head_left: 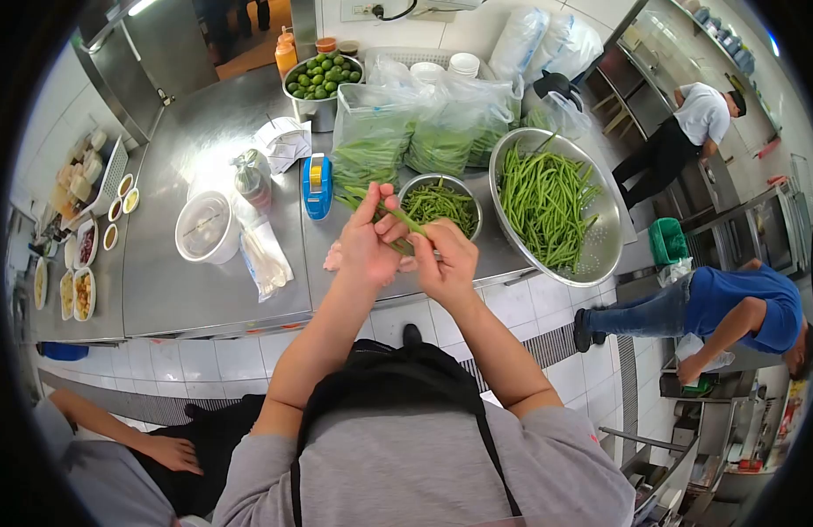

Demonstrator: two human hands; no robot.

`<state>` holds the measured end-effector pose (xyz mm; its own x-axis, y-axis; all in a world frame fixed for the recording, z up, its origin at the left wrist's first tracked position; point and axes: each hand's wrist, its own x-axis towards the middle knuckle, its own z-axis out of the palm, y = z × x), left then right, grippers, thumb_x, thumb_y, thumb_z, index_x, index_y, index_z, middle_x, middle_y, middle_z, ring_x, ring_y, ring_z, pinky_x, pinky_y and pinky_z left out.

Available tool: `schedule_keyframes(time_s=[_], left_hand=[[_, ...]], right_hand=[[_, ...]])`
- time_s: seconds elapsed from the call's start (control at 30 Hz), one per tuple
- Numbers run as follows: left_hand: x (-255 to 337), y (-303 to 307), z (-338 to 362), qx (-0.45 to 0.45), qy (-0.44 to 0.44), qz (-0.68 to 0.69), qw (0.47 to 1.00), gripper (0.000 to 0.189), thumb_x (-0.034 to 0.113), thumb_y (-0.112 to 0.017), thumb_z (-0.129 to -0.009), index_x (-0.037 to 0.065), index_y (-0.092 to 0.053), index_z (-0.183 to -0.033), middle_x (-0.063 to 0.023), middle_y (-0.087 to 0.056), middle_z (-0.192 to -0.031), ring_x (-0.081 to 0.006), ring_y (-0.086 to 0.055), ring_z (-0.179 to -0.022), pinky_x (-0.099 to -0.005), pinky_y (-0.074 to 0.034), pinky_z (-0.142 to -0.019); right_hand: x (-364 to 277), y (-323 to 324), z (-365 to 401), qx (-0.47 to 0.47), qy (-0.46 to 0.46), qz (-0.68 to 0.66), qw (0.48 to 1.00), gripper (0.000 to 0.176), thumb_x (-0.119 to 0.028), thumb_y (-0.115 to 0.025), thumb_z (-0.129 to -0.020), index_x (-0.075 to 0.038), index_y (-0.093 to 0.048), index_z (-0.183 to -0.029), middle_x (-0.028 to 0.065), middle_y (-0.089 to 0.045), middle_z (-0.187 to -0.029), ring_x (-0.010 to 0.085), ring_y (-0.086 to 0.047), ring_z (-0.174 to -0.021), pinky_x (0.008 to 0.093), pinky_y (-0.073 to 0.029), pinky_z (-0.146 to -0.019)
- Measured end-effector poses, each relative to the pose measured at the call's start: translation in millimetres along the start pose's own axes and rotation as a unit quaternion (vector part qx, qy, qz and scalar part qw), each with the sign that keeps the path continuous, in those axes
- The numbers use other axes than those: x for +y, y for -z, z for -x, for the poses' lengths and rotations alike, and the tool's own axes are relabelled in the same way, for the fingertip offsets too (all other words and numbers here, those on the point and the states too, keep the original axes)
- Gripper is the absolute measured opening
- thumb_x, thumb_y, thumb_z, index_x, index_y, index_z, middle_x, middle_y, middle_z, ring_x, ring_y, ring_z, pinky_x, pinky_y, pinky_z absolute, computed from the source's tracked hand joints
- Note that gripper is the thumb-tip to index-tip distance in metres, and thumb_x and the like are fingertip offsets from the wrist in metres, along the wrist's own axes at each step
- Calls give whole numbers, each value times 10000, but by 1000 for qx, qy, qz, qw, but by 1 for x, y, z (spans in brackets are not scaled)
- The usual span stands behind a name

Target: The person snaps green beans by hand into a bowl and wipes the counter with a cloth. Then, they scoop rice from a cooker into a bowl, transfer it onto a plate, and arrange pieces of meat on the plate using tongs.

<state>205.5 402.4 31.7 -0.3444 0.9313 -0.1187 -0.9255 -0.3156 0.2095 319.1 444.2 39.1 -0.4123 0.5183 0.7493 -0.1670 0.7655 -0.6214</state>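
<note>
I have a few green beans [404, 217] up in front of me, over the near side of the steel counter [187, 309]. My left hand [367, 243] is grasping them, palm turned up and fingers bent around them, with some ends poking out to the left. My right hand [448, 261] is closed in a pinch on their other end, thumb against fingers. My fingers cover part of them, so I can't quite tell how many there are.

Just beyond my hands sits a small metal bowl [479, 213] with short bean pieces in it. To its right is a big colander [607, 255] of long whole beans, its near rim reaching past the counter's edge. Clear bags [368, 140] packed with green beans stand behind the bowl. The blue tape dispenser [317, 195] is left of the bags, and a pot [317, 114] heaped with limes is behind it. Further left is a white tub [183, 232] with a lid.

One person [125, 448] is close by on my left; another in blue [731, 307] and one in white [700, 116] are off to my right.
</note>
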Motion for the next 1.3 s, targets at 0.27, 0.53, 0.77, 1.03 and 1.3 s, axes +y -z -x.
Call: schedule_keyframes(time_s=[0.27,0.53,0.77,1.03,1.3], left_hand=[[35,47,-26,131,-154,-57,978,211,258,-490,-900,59,-562,-899,40,-491,-619,-41,-332,-462,-187,-244,-408],[41,66,-29,36,-47,-121,991,259,221,-481,-895,43,-521,-1080,-20,-601,-756,-238,-557,-989,-393,-407,-928],[17,54,-29,7,-77,-170,982,383,249,-383,-927,49,-406,-1252,-111,-408,-1295,-222,-393,-1181,-371,-324,-992],[42,4,-48,-1,-275,-598,753,398,269,-474,-886,24,-488,-1199,-79,-299,-1379,-190,-296,-1243,-314,-226,-1021],[115,-48,-139,189,-231,-850,434,183,179,-560,-746,82,-695,-822,-164,-635,-878,-251,-591,-894,-319,-448,-783]], right_hand=[[12,43,-15,70,77,-6,995,12,16,-575,-762,28,-575,-763,95,-544,-672,155,-492,-545,240,-380,-485],[93,41,1,-197,-141,251,937,227,-81,-574,-776,-10,-578,-992,139,-575,-873,312,-577,-740,380,-465,-643],[58,-3,-43,-295,-111,22,949,171,-114,-654,-721,2,-601,-834,121,-581,-802,252,-569,-662,317,-440,-565],[84,-48,-85,-272,-133,-101,948,171,-166,-610,-780,-1,-604,-826,96,-568,-629,149,-522,-548,297,-412,-512],[136,-75,-223,-219,-188,-172,942,294,-346,-633,-779,-58,-665,-835,36,-608,-628,68,-492,-519,243,-393,-497]])
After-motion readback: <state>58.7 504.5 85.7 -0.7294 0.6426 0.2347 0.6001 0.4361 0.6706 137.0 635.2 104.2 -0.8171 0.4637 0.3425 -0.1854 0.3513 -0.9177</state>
